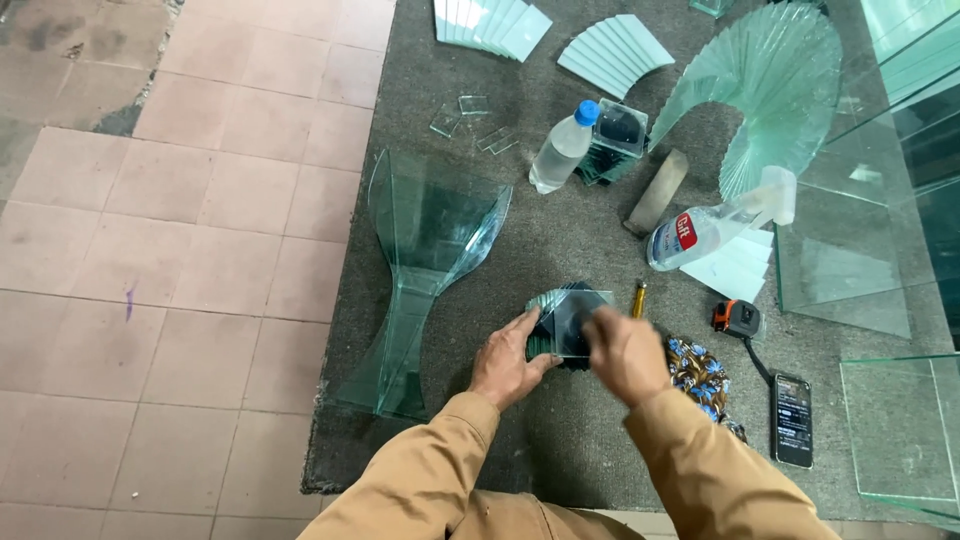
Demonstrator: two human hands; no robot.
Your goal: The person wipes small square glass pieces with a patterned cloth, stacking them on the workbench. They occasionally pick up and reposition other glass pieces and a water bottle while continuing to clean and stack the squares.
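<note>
Small glass squares (570, 318), stacked in a slightly fanned pile with greenish edges, lie on the grey, felt-like bench (560, 440) near the middle of its near edge. The left hand (507, 360) grips the pile's left side, thumb on top and fingers along the edge; the right hand (627, 355) is blurred, lying on the pile's right side, so whether it pinches a pane I cannot tell.

Toward the left edge stands a tall fan of long glass strips (425, 270), narrow at the waist and flaring at the top (smooth, clear, green-tinted). Behind the pile lies a clear plastic bottle (562, 148) with a blue cap, beside a dark glass block (616, 138). Farther right a broad spiral of glass slats (770, 85) curves at the far side, with a spray bottle (715, 225) lying below it. By the right hand are a brass-coloured cutter (639, 298), a patterned blue cloth (698, 372), a tape measure (737, 318) and a dark phone (792, 420).
</note>
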